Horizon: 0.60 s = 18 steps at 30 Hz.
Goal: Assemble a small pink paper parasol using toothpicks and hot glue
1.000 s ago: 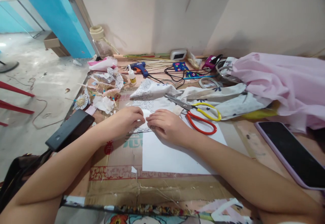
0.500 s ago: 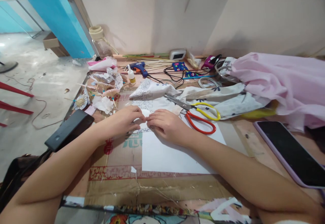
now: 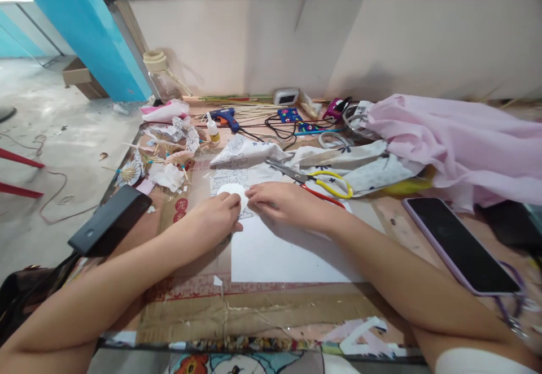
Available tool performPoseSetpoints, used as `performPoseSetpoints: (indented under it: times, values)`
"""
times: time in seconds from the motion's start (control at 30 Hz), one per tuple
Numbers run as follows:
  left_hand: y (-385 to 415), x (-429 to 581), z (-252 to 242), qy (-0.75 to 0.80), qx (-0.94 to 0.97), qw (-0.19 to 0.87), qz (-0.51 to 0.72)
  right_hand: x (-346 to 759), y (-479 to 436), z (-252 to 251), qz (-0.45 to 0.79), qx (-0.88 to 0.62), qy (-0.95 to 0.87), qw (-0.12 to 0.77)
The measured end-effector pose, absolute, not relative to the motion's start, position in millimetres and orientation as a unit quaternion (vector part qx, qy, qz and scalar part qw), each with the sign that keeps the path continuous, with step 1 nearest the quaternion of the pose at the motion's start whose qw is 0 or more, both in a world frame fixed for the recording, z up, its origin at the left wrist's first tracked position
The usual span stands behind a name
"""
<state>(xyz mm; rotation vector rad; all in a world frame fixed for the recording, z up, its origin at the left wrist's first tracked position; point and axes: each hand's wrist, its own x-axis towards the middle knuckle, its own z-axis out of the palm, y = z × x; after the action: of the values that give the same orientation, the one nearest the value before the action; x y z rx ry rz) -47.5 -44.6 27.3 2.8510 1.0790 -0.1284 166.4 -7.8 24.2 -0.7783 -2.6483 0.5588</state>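
A small rounded piece of white paper (image 3: 232, 190) stands out over the patterned fabric. My left hand (image 3: 222, 214) grips its lower left part, with curled fingers lying over it. At the paper's right edge, my right hand (image 3: 279, 200) has its fingers pressed together in a pinch; the fingertips partly hide what they hold. Beneath and in front of the right hand lies a white paper sheet (image 3: 292, 255). Scissors (image 3: 305, 178) with one yellow and one red handle rest just beyond that hand, on the patterned fabric (image 3: 254, 152); the forearm covers part of the red handle.
On the right are a phone (image 3: 461, 244) and a heap of pink cloth (image 3: 449, 137). A black box-shaped device (image 3: 110, 220) lies left. Behind are a glue gun (image 3: 224, 117), a small glue bottle (image 3: 212, 129) and thin sticks. Small paper fans (image 3: 129, 170) lie at the back left.
The white paper piece shows more now, turned flatter toward me. My left hand has turned over with its fingers folded onto the paper. The whole view has shifted slightly.
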Motion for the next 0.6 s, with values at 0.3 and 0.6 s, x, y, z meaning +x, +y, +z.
performPoseSetpoints:
  times: [0.3, 0.6]
  values:
    - [-50.4, -39.5, 42.2, 0.373, 0.923, 0.011, -0.1, 214.3, -9.6, 39.3, 0.119, -0.486, -0.846, 0.185]
    - [-52.6, -35.4, 39.5, 0.371, 0.923, -0.011, -0.102, 260.7, -22.1, 5.7, 0.02, -0.543, -0.832, 0.117]
